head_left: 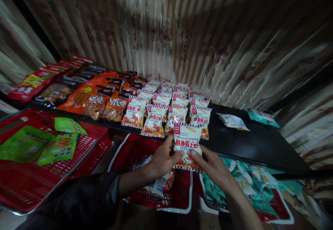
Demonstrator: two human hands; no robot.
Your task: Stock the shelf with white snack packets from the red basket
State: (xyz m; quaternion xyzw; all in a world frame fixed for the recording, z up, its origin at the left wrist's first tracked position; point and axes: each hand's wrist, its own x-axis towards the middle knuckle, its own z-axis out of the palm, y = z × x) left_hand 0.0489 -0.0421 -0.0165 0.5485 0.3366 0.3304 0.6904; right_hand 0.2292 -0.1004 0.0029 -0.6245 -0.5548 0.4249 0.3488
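Both hands grip one white snack bag (187,141) with red lettering and a striped edge, held upright with its front facing me. My left hand (162,159) pinches its left side, thumb on the front. My right hand (212,164) closes on the right side, its thumb also on the front. Just behind it, rows of matching snack bags (154,117) stand on a black shelf (239,147). Beneath my hands is a red basket (179,188) with a white rim, holding a few more bags, partly hidden by my left arm.
Orange snack packs (95,102) and red packs (39,81) fill the shelf's left. A white bag (232,121) and a teal bag (262,116) lie on its right. Below stand a red basket (88,153) with green packs and another basket (287,209) of teal bags. A curtain hangs behind.
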